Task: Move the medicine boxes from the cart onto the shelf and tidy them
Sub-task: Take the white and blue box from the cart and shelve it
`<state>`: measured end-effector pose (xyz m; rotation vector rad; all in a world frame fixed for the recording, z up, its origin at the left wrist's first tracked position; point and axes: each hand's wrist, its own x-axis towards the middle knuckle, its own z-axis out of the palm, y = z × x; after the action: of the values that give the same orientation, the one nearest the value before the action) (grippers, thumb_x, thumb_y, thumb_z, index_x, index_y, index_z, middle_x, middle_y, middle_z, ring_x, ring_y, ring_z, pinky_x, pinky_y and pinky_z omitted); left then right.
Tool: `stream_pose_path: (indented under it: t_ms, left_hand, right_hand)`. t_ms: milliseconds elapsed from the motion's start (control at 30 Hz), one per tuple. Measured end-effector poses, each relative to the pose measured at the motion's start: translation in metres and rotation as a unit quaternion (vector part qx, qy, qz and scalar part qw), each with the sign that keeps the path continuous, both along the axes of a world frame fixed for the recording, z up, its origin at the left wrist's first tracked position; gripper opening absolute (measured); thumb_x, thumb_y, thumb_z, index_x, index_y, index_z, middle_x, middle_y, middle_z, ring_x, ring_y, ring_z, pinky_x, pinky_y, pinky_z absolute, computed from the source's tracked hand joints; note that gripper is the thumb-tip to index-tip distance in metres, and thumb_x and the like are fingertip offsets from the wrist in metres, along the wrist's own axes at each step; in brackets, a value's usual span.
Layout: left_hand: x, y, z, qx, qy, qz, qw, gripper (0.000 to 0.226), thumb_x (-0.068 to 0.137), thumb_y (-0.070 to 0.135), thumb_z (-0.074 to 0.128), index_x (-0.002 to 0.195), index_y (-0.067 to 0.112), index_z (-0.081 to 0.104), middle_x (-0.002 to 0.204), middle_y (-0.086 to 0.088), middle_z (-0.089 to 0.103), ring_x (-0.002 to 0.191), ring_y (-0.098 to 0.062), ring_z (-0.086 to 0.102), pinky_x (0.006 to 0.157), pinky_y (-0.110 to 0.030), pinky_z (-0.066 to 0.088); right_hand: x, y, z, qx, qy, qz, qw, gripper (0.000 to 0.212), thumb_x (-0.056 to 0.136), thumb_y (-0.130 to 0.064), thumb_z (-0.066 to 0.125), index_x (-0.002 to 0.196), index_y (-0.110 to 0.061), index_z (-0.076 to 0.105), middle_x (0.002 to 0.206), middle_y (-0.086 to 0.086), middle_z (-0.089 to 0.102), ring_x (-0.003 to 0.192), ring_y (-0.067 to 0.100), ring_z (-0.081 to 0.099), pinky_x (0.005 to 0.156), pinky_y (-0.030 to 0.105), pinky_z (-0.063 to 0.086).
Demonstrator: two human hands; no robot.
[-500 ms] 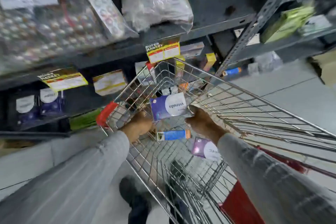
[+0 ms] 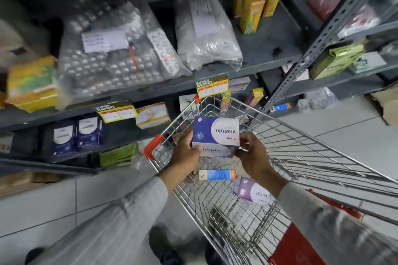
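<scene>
A blue and white Vitendo box (image 2: 215, 133) is held above the wire cart (image 2: 301, 153), stacked on a second like box whose edge shows beneath it. My left hand (image 2: 185, 153) grips the stack's left side and my right hand (image 2: 251, 155) its right side. In the cart's basket lie a blue and orange box (image 2: 217, 174) and a purple and white box (image 2: 254, 191). Two matching dark blue boxes (image 2: 77, 133) stand on the lower grey shelf (image 2: 120, 133) at left.
Bags of blister packs (image 2: 112, 56) and a white bag (image 2: 206, 34) fill the upper shelf. Yellow boxes (image 2: 254, 11) stand at its right. A perforated upright post (image 2: 318, 43) rises beside the cart. Green boxes (image 2: 117, 154) sit low left. Price tags (image 2: 212, 88) hang from shelf edges.
Both hands have lifted the Vitendo boxes higher out of the cart. The view has tilted up, showing more of the upper shelf.
</scene>
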<state>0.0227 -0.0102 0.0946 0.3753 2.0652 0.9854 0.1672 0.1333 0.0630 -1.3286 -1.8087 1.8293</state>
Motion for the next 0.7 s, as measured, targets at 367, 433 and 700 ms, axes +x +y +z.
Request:
stream_pose_path:
  t_ms: [367, 433, 700]
  left_hand:
    - [-0.009, -0.062, 0.259, 0.320, 0.042, 0.083, 0.943, 0.025, 0.101, 0.033, 0.059, 0.124, 0.032, 0.068, 0.109, 0.001, 0.079, 0.103, -0.020, 0.073, 0.086, -0.041, 0.061]
    - [-0.016, -0.078, 0.298, 0.355, 0.070, 0.095, 0.927, 0.023, 0.104, 0.029, 0.055, 0.120, 0.037, 0.069, 0.099, 0.012, 0.079, 0.093, -0.007, 0.073, 0.075, -0.026, 0.059]
    - [-0.074, -0.170, 0.431, 0.408, 0.094, 0.100, 0.902, 0.041, 0.097, 0.068, 0.036, 0.101, 0.053, 0.074, 0.107, 0.018, 0.078, 0.100, -0.001, 0.073, 0.085, -0.037, 0.056]
  right_hand:
    - [-0.016, -0.060, 0.299, 0.194, 0.180, -0.006, 0.964, 0.024, 0.097, -0.036, 0.067, 0.118, -0.024, 0.067, 0.119, 0.006, 0.072, 0.111, 0.027, 0.070, 0.092, 0.058, 0.056]
    - [-0.023, -0.075, 0.343, 0.237, 0.204, 0.009, 0.950, 0.029, 0.098, -0.037, 0.066, 0.123, -0.023, 0.066, 0.118, -0.006, 0.074, 0.111, 0.022, 0.071, 0.087, 0.050, 0.061]
    - [-0.100, -0.140, 0.470, 0.278, 0.312, 0.099, 0.903, 0.028, 0.101, -0.029, 0.059, 0.128, -0.030, 0.067, 0.124, -0.008, 0.075, 0.114, 0.020, 0.071, 0.095, 0.052, 0.058]
